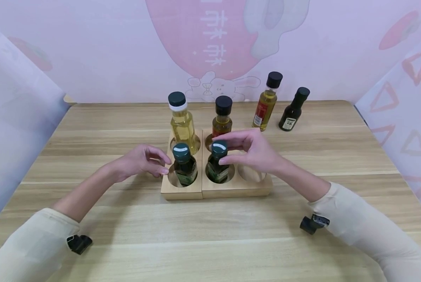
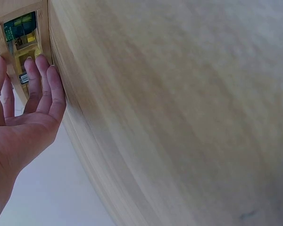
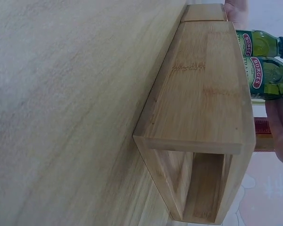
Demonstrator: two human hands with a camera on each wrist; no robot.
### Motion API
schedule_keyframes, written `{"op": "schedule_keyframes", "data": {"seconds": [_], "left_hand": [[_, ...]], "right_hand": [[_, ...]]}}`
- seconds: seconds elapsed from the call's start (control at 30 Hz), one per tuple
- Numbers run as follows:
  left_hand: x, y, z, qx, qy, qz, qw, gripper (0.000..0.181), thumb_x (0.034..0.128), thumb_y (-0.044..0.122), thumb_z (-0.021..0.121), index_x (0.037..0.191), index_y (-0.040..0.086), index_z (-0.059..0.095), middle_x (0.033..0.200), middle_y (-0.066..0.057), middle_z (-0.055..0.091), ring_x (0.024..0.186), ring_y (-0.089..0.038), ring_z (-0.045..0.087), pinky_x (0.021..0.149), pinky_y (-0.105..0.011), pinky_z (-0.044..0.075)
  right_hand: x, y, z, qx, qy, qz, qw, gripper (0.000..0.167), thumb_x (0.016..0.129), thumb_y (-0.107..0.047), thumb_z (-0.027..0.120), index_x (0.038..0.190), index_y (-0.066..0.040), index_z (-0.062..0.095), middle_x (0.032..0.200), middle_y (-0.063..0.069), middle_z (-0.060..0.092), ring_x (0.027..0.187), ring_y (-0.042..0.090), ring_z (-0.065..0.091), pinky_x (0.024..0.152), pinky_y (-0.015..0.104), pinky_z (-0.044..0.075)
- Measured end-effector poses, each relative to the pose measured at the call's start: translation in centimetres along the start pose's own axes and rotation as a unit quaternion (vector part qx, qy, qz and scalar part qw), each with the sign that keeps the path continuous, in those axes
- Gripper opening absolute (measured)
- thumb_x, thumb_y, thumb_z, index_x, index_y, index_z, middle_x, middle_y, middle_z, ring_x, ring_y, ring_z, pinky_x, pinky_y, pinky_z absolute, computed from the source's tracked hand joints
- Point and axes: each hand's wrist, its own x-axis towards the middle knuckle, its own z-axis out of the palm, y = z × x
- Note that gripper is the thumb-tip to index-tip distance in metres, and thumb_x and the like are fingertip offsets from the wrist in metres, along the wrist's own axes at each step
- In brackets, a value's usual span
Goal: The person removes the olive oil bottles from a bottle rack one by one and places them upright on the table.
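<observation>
A wooden bottle rack with round holes (image 1: 235, 192) stands on the table in two adjoining sections. My right hand (image 1: 256, 152) grips a dark green bottle (image 1: 218, 170) near its cap, thumb in front; the bottle stands in a front hole of the right section. In the right wrist view its label reads "Borges" (image 3: 257, 73). A matching green bottle (image 1: 185, 170) stands in the front hole of the left section. Beside that section's left side is my left hand (image 1: 140, 162), fingers loosely bent and holding nothing; whether it touches the wood I cannot tell.
Behind the green bottles, a pale yellow oil bottle (image 1: 183, 127) and a black-capped bottle (image 1: 222, 123) stand in the rack's rear holes. Toward the back right of the table are a red-labelled oil bottle (image 1: 265, 103) and a small dark bottle (image 1: 292, 113). A printed cloth (image 1: 108, 51) hangs behind.
</observation>
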Motion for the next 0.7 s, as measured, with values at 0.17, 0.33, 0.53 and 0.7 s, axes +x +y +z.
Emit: {"op": "schedule_keyframes", "data": {"seconds": [0.17, 0.33, 0.53, 0.7], "left_hand": [[0.01, -0.05, -0.02, 0.0, -0.001, 0.002, 1.0, 0.026, 0.0861, 0.001, 0.083, 0.108, -0.006, 0.071, 0.101, -0.006, 0.07, 0.084, -0.02, 0.069, 0.077, -0.037, 0.063], [-0.02, 0.0, 0.02, -0.003, -0.001, 0.003, 1.0, 0.026, 0.086, 0.001, 0.083, 0.108, -0.006, 0.071, 0.101, -0.006, 0.07, 0.084, -0.02, 0.069, 0.077, -0.037, 0.063], [-0.12, 0.13, 0.1, -0.003, 0.001, 0.0, 1.0, 0.027, 0.0856, 0.001, 0.083, 0.108, -0.006, 0.071, 0.101, -0.006, 0.07, 0.084, -0.019, 0.069, 0.077, -0.037, 0.063], [-0.1, 0.11, 0.06, -0.002, 0.002, -0.001, 1.0, 0.027, 0.0854, 0.001, 0.083, 0.108, -0.006, 0.071, 0.101, -0.006, 0.07, 0.084, -0.019, 0.069, 0.077, -0.037, 0.063]], "right_hand": [[0.02, -0.15, 0.06, -0.001, 0.002, -0.005, 1.0, 0.05, 0.082, 0.013, 0.08, 0.129, 0.012, 0.065, 0.117, 0.019, 0.074, 0.102, 0.024, 0.074, 0.092, 0.037, 0.061], [-0.03, -0.4, 0.16, -0.003, 0.009, -0.003, 0.9999, 0.047, 0.08, 0.014, 0.08, 0.125, 0.012, 0.067, 0.115, 0.02, 0.074, 0.1, 0.024, 0.075, 0.09, 0.037, 0.061], [-0.06, -0.55, 0.16, -0.011, 0.012, -0.004, 0.9999, 0.044, 0.08, 0.014, 0.081, 0.122, 0.013, 0.068, 0.116, 0.022, 0.074, 0.099, 0.023, 0.075, 0.089, 0.036, 0.061], [-0.06, -0.67, 0.18, -0.004, 0.01, -0.007, 0.9999, 0.042, 0.08, 0.015, 0.08, 0.121, 0.014, 0.068, 0.113, 0.023, 0.074, 0.098, 0.022, 0.075, 0.088, 0.04, 0.062]]}}
